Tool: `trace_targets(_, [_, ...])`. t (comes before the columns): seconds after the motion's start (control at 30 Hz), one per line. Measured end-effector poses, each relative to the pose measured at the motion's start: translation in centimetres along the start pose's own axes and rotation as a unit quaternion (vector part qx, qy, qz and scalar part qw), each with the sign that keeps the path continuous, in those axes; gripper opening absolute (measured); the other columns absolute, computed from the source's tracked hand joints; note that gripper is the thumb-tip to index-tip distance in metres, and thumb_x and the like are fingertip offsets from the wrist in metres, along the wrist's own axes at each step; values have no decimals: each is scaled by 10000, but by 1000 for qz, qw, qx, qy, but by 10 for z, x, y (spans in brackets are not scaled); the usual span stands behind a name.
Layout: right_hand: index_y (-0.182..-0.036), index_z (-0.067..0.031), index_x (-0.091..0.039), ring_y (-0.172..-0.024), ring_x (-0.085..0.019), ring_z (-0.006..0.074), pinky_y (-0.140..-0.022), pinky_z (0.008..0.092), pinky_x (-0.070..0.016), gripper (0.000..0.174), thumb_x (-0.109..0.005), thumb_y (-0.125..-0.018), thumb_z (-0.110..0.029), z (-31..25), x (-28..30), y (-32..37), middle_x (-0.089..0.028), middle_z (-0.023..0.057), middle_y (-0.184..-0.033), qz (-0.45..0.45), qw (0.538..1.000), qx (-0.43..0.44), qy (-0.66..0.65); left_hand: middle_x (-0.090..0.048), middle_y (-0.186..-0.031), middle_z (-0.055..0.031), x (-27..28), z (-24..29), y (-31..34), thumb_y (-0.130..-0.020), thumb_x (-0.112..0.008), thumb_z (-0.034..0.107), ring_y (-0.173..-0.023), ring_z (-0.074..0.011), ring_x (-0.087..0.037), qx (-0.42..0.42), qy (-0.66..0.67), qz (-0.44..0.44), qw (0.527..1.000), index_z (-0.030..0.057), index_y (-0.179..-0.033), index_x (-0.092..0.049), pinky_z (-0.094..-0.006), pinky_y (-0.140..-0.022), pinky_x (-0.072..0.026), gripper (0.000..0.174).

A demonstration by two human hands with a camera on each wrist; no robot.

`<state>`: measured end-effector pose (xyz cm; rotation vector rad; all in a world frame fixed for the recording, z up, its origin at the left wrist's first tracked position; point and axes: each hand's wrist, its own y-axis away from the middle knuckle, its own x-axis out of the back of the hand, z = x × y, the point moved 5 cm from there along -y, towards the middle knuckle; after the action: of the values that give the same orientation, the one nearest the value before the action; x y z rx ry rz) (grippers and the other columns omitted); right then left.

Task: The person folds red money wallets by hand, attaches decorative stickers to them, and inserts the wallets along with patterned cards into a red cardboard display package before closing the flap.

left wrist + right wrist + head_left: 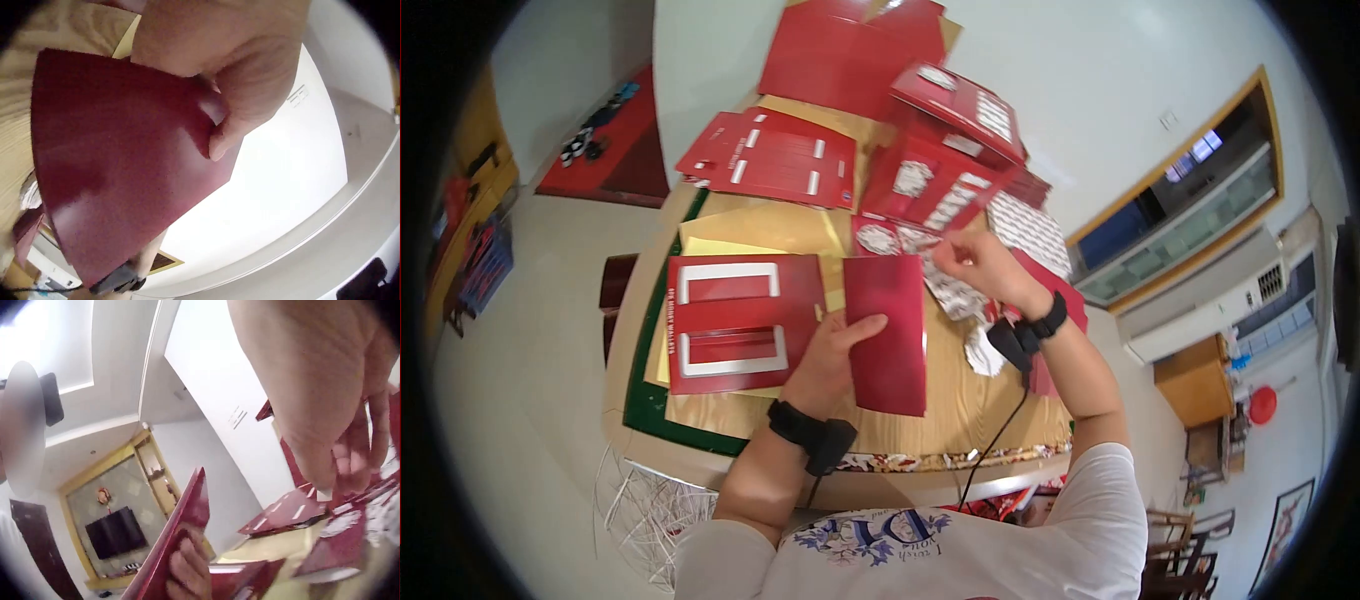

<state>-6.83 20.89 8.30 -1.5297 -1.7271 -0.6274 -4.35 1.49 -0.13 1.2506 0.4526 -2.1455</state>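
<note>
a person's left hand (826, 362) gripped firmly, thumb (867, 328) laid across the front and fingers (187, 567) spread behind, its forearm (762, 478) slanting forward from the body. the right hand (984, 266) hung raised, fingers curled toward the thumb, elbow bent and right forearm (1082, 375) angled inward.

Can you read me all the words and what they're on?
"MONEY WALLETS" on the red sheet with two white frames; characters before it too small.
"I wish" upside down on the white shirt; its other lettering unclear.
Markings on the stacked red sheets and red box: too blurred.
Held burgundy folder: no words visible.
</note>
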Motion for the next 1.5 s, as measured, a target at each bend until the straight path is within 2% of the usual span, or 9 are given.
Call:
trace_targets(0.07, [-792, 9, -576, -583, -516, 136, -578, 273, -442, 101, -604, -803, -87, 5, 14, 54, -546, 77, -646, -2, 991, -99, 85, -650, -969, -60, 9, -9, -8, -843, -605, 118, -842, -140, -628, -16, -32, -11, 999, 1, -1060, -603, -276, -747, -500, 246])
trace_targets(0.13, [-792, -1, -589, -611, -589, 265, -593, 332, -469, 62, -620, -765, -47, 47, 18, 102, -601, 139, -732, 68, 987, -89, 113, -648, -970, -63, 12, -17, -11, -845, -605, 116, -838, -133, -623, -21, -53, -2, 998, -8, -1061, -598, -262, -737, -494, 249])
trace_targets(0.3, [-766, -3, -560, -719, -586, 322, -628, 385, -472, 61, -613, -760, -32, 51, -7, 154, -574, 149, -773, 177, 947, -5, 267, -643, -980, -68, 13, -23, -11, -847, -606, 114, -844, -134, -620, -10, -105, 8, 994, -15, -1073, -587, -259, -740, -493, 262])
trace_targets(0.4, [-764, -8, -548, -756, -573, 331, -643, 398, -465, 52, -599, -763, -14, 56, -27, 164, -556, 146, -786, 154, 941, -79, 289, -640, -981, -71, 11, -18, -9, -848, -607, 108, -843, -137, -620, -9, -115, 18, 993, -18, -1076, -583, -261, -742, -495, 262])
trace_targets(0.73, [-794, 14, -604, -612, -578, 173, -577, 301, -457, 52, -608, -807, -36, 104, -11, 164, -617, 107, -690, 89, 981, -169, 26, -629, -1006, -76, 21, -20, -14, -856, -592, 80, -877, -147, -616, -20, -72, 3, 997, -16, -1081, -574, -268, -757, -502, 245])
trace_targets(1.03, [-831, 1, -559, -619, -562, 171, -581, 291, -448, 58, -583, -826, -52, 67, -4, 163, -562, 101, -671, 143, 972, -170, 75, -628, -998, -70, 20, -16, -14, -853, -592, 78, -874, -142, -614, -22, -65, 7, 998, -11, -1080, -573, -269, -762, -497, 245])
trace_targets(1.13, [-890, -8, -580, -645, -577, 175, -608, 294, -470, 63, -578, -833, -33, 4, -46, 175, -592, 92, -734, -51, 989, -135, 31, -628, -998, -67, 23, -16, -13, -849, -601, 87, -874, -141, -612, -33, -78, 26, 996, -14, -1078, -573, -267, -765, -493, 251])
trace_targets(1.2, [-896, -14, -588, -685, -596, 259, -643, 327, -486, 85, -596, -815, -40, -28, -83, 185, -603, 115, -806, -152, 986, -70, 26, -628, -998, -67, 25, -16, -15, -847, -605, 90, -875, -141, -610, -40, -96, 39, 994, -16, -1076, -574, -265, -767, -491, 254])
trace_targets(1.5, [-894, -24, -606, -775, -601, 319, -700, 341, -495, 110, -614, -785, -33, -22, -110, 200, -604, 144, -859, -194, 976, -97, 7, -637, -996, -74, 30, -16, -18, -854, -608, 111, -877, -135, -616, -49, -110, 56, 991, -17, -1065, -589, -257, -768, -493, 248])
